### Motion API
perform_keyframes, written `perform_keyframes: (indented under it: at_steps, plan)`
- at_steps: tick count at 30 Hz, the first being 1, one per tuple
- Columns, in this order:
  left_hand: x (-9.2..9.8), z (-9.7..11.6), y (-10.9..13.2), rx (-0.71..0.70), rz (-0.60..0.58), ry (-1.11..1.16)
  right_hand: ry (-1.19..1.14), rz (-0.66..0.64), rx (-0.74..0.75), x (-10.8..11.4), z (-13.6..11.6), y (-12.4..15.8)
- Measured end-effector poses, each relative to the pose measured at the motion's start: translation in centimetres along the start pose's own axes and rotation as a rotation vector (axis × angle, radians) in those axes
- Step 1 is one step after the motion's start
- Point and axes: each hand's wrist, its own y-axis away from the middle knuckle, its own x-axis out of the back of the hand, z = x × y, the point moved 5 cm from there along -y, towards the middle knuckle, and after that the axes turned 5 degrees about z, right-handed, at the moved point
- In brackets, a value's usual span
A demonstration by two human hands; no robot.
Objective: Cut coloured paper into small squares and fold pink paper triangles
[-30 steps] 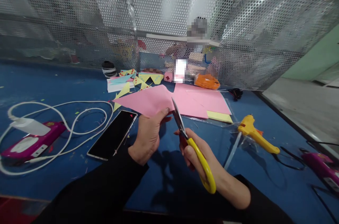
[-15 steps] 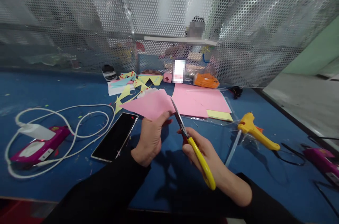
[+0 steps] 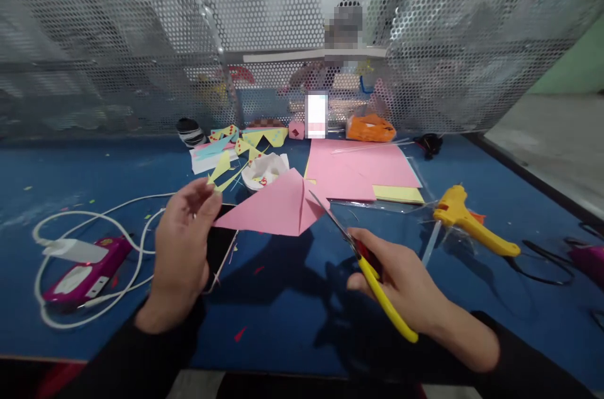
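Note:
My left hand (image 3: 183, 251) pinches the left pointed tip of a folded pink paper piece (image 3: 276, 204), which is held up over the blue table. My right hand (image 3: 401, 276) is closed round yellow-handled scissors (image 3: 384, 301). Their blades point up and to the left, at the right part of the pink piece; whether they touch it I cannot tell. Behind the piece stands a white bowl (image 3: 265, 171) with small scraps inside. Pink sheets (image 3: 358, 166) lie flat further back, with a yellow sheet (image 3: 399, 194) showing under their front edge.
A phone (image 3: 221, 248) lies partly behind my left hand. At left are a magenta power strip (image 3: 89, 270) and white cable. A yellow glue gun (image 3: 476, 229) rests at right. Yellow cut-outs (image 3: 264, 136) and an orange packet (image 3: 370, 128) sit near the perforated metal screen (image 3: 283, 9). A person is behind it.
My left hand has moved left, from the paper's lower edge to its left tip. My right hand and the scissors have shifted right and slightly down. The white bowl shows more.

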Motion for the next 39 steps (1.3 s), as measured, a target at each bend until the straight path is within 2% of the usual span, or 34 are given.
perform_keyframes:
  at_steps: [2,4,7,9,13,24,27,34,36,39]
  plan:
    - [-1.5,1.3,-1.1,-0.04,-0.242,-0.325,0.121,0.032,0.085,0.2,-0.2,0.2]
    - [-3.4,1.9,-1.6,0.027,-0.484,-0.497,0.22,0.061,0.17,0.3,-0.4,0.4]
    - [-6.1,1.5,-0.7,0.241,-0.873,-0.566,0.342,0.062,0.242,0.5,-0.8,0.7]
    - [-7.2,0.8,0.4,0.403,-1.007,-0.523,0.423,0.066,0.277,0.8,-1.0,0.8]
    - [-8.4,-0.8,1.9,0.585,-1.0,-0.36,0.515,0.091,0.334,1.3,-1.3,1.0]
    - [-8.6,-4.0,3.6,0.679,-0.893,-0.264,0.457,-0.009,0.261,0.8,-0.1,1.5]
    - [-8.5,-4.4,3.4,0.649,-0.883,-0.263,0.293,-0.052,0.136,1.0,0.4,1.2]
    - [-8.3,-4.3,3.8,0.745,-0.876,-0.139,-0.272,-0.263,-0.353,1.3,1.7,1.6]
    - [-8.3,-4.2,4.0,0.76,-0.875,-0.134,-0.423,-0.312,-0.445,1.5,1.6,1.7]
    - [-8.3,-4.2,4.3,0.781,-0.89,-0.112,-0.59,-0.406,-0.503,1.5,0.9,1.7]
